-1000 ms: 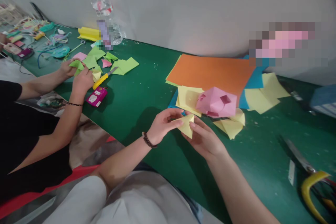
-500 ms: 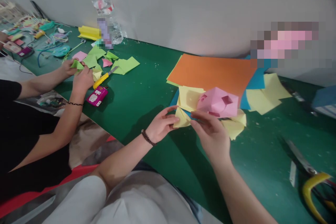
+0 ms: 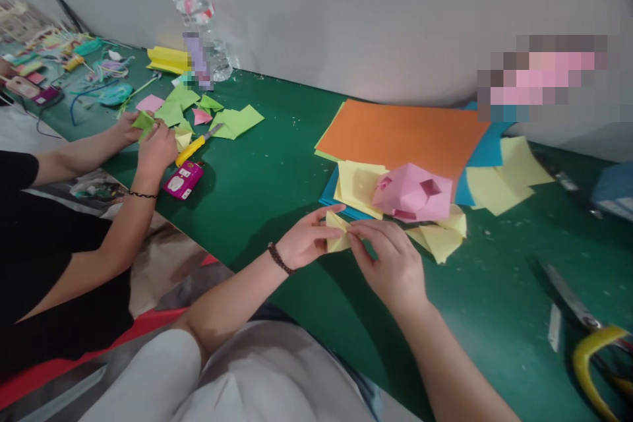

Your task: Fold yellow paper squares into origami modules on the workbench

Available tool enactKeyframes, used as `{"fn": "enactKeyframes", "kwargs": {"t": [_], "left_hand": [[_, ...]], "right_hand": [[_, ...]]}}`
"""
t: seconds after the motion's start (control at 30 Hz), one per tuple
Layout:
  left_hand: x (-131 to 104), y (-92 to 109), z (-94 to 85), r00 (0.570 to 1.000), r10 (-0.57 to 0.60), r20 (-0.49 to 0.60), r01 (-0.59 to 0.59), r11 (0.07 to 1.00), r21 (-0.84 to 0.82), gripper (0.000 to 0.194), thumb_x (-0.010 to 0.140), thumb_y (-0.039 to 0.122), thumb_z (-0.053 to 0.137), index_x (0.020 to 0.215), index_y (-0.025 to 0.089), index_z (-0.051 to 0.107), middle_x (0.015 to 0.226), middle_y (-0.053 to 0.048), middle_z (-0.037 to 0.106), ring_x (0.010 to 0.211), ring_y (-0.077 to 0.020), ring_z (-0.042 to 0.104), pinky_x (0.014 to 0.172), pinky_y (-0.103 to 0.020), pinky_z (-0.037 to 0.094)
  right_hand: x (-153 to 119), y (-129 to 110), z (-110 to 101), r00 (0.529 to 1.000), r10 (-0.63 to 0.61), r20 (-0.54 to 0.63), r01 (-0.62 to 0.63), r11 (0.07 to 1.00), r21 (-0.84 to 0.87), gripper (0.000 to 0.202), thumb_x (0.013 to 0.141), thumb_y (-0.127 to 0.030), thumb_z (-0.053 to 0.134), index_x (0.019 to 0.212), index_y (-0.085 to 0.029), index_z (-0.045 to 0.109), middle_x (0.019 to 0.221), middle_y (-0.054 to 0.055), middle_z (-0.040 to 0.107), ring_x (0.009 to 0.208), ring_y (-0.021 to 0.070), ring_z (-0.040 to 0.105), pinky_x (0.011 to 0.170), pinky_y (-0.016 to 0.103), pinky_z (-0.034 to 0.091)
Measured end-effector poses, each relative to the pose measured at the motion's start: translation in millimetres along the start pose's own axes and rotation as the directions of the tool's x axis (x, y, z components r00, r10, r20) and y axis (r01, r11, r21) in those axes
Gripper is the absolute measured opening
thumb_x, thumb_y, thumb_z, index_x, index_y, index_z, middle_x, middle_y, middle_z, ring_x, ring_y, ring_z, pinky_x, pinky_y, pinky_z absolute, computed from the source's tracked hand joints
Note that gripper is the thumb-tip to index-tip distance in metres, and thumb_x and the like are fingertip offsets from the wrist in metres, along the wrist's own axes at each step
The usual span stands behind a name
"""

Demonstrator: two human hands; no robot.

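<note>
A small folded piece of pale yellow paper [image 3: 336, 242] is held above the green table. My left hand [image 3: 307, 237] grips its left side between thumb and fingers. At its right edge my right hand [image 3: 388, 254] pinches the paper with thumb and fingertips. Just beyond the hands sit a pink folded paper shape [image 3: 414, 192], a yellow square sheet [image 3: 360, 186] and blue paper [image 3: 329, 191]. More folded yellow paper [image 3: 438, 241] lies to the right of my right hand.
Orange paper [image 3: 405, 135] lies near the wall. Scissors [image 3: 591, 336] rest at the right. On the left, another person's hands [image 3: 158, 142] hold green paper beside a yellow cutter [image 3: 192, 150] and a magenta device [image 3: 184, 179]. A plastic bottle [image 3: 190, 3] stands behind.
My right hand has moved left and now pinches the yellow paper's right edge. The paper has turned slightly between my hands.
</note>
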State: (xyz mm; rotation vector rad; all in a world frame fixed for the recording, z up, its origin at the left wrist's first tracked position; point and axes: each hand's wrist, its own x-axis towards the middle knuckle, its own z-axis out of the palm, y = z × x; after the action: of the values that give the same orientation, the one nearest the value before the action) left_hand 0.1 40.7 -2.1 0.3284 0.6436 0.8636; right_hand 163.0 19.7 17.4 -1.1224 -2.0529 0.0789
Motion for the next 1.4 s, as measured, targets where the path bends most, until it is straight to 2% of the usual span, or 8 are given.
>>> {"fn": "enactKeyframes", "kwargs": {"t": [0.27, 0.5, 0.9, 1.0, 1.07, 1.2, 1.3, 1.4], "left_hand": [[-1.0, 0.6, -0.5, 0.998, -0.065, 0.018, 0.066, 0.998, -0.025, 0.054, 0.06, 0.01, 0.081, 0.11, 0.018, 0.063, 0.083, 0.0, 0.066, 0.074, -0.0115, 0.061, 0.073, -0.027, 0.045], [-2.1, 1.8, 2.5, 0.999, -0.044, 0.006, 0.044, 0.999, -0.018, 0.055, 0.056, 0.008, 0.082, 0.108, 0.018, 0.066, 0.08, 0.001, 0.066, 0.071, -0.0103, 0.059, 0.072, -0.025, 0.044], [-2.2, 1.2, 2.4, 0.997, -0.082, 0.01, 0.082, 0.997, 0.002, 0.055, 0.054, 0.009, 0.083, 0.106, 0.017, 0.067, 0.083, 0.001, 0.066, 0.075, -0.0114, 0.062, 0.074, -0.026, 0.046], [-2.4, 1.2, 1.6, 0.998, -0.061, 0.011, 0.061, 0.998, 0.009, 0.058, 0.053, 0.01, 0.085, 0.107, 0.017, 0.066, 0.084, 0.0, 0.067, 0.077, -0.0117, 0.062, 0.075, -0.026, 0.046], [-2.4, 1.0, 0.6, 0.999, -0.032, 0.009, 0.032, 0.999, 0.027, 0.061, 0.052, 0.011, 0.087, 0.108, 0.017, 0.065, 0.086, -0.001, 0.068, 0.078, -0.0125, 0.063, 0.074, -0.026, 0.046], [-1.9, -0.3, -0.8, 0.999, 0.006, 0.034, -0.01, 0.995, 0.102, 0.069, 0.049, 0.014, 0.091, 0.112, 0.018, 0.063, 0.086, -0.003, 0.069, 0.077, -0.0149, 0.064, 0.072, -0.028, 0.047], [-1.3, -1.5, -0.7, 1.0, 0.01, 0.029, -0.013, 0.991, 0.132, 0.07, 0.048, 0.016, 0.092, 0.111, 0.017, 0.062, 0.083, -0.002, 0.069, 0.074, -0.0143, 0.064, 0.071, -0.027, 0.047], [-0.7, -2.0, -0.7, 1.0, 0.005, 0.022, -0.008, 0.989, 0.148, 0.07, 0.047, 0.017, 0.092, 0.111, 0.017, 0.062, 0.08, -0.001, 0.067, 0.072, -0.0131, 0.063, 0.069, -0.026, 0.046]], "right_hand": [[-0.6, 2.5, -2.3, 0.986, -0.155, 0.06, 0.161, 0.98, -0.115, 0.021, 0.085, -0.013, 0.059, 0.102, -0.024, 0.058, 0.094, 0.006, 0.07, 0.089, 0.0211, 0.065, 0.081, 0.036, 0.054], [0.2, 1.1, -0.6, 0.997, -0.06, 0.042, 0.06, 0.998, 0.013, 0.021, 0.085, -0.013, 0.056, 0.102, -0.026, 0.057, 0.093, 0.005, 0.069, 0.088, 0.0205, 0.065, 0.08, 0.036, 0.053], [0.3, 4.1, -3.4, 0.975, -0.206, 0.084, 0.217, 0.965, -0.148, 0.015, 0.085, -0.013, 0.058, 0.097, -0.023, 0.059, 0.092, 0.005, 0.069, 0.081, 0.0174, 0.064, 0.073, 0.03, 0.052], [-1.4, 5.5, -2.1, 0.991, -0.127, 0.051, 0.129, 0.991, -0.031, 0.015, 0.085, -0.015, 0.059, 0.097, -0.023, 0.06, 0.095, 0.005, 0.07, 0.085, 0.0182, 0.066, 0.078, 0.032, 0.053], [-2.5, 7.7, -1.8, 0.995, 0.09, 0.039, -0.094, 0.989, 0.118, 0.016, 0.088, -0.02, 0.057, 0.103, -0.025, 0.06, 0.1, 0.006, 0.07, 0.09, 0.0193, 0.067, 0.081, 0.033, 0.053], [-2.2, 13.5, -2.0, 0.81, 0.512, 0.285, -0.585, 0.681, 0.44, 0.029, 0.089, -0.04, 0.055, 0.114, -0.025, 0.06, 0.097, 0.006, 0.071, 0.09, 0.0204, 0.068, 0.074, 0.032, 0.055], [-0.8, 15.9, -2.0, 0.663, 0.587, 0.464, -0.738, 0.407, 0.539, 0.035, 0.081, -0.048, 0.064, 0.107, -0.025, 0.064, 0.084, 0.003, 0.069, 0.077, 0.0186, 0.066, 0.066, 0.031, 0.053], [1.0, 16.0, -3.1, 0.584, 0.631, 0.511, -0.772, 0.238, 0.589, 0.038, 0.072, -0.047, 0.072, 0.102, -0.025, 0.066, 0.071, 0.0, 0.062, 0.064, 0.0147, 0.059, 0.059, 0.028, 0.05]]}}
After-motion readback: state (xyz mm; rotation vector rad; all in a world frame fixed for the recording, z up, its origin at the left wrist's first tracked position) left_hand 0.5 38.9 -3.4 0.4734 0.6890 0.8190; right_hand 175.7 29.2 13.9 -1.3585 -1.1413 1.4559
